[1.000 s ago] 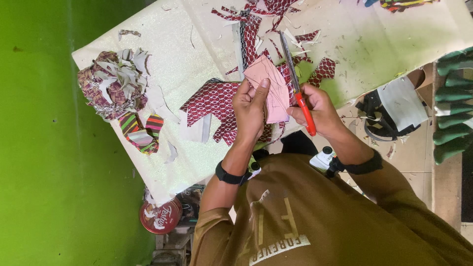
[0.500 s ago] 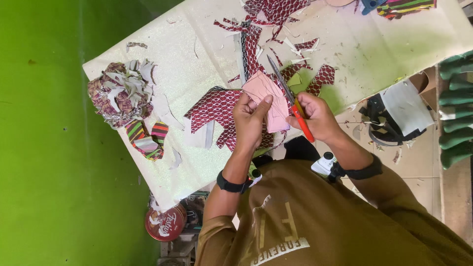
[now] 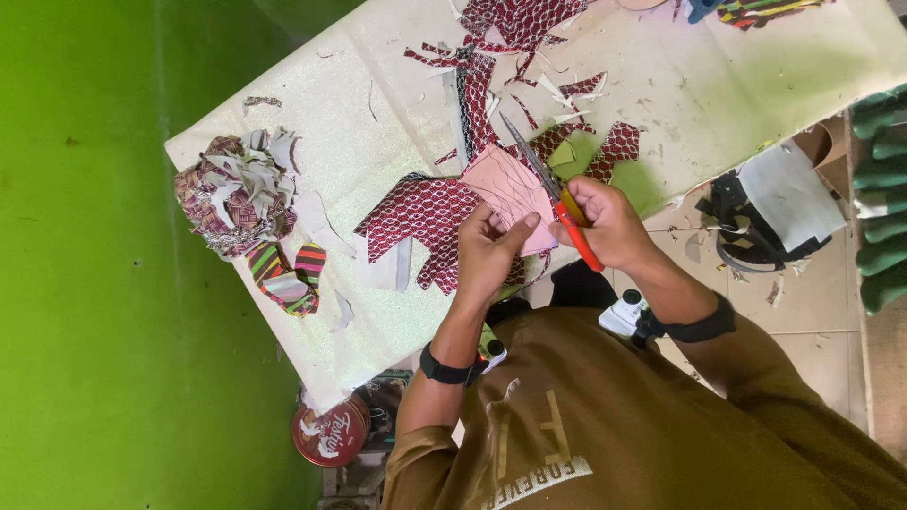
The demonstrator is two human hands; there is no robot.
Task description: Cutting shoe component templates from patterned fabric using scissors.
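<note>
Gripping the red-handled steel scissors point(image 3: 553, 198) in our right hand point(image 3: 609, 225), fingers curled shut through the loops, we point the blades toward eleven o'clock over the pale pink cut piece of material point(image 3: 510, 194). Our left hand point(image 3: 489, 250) pinches that piece at its six o'clock edge, above the maroon patterned fabric point(image 3: 425, 215) on the white glittery table point(image 3: 378, 85).
</note>
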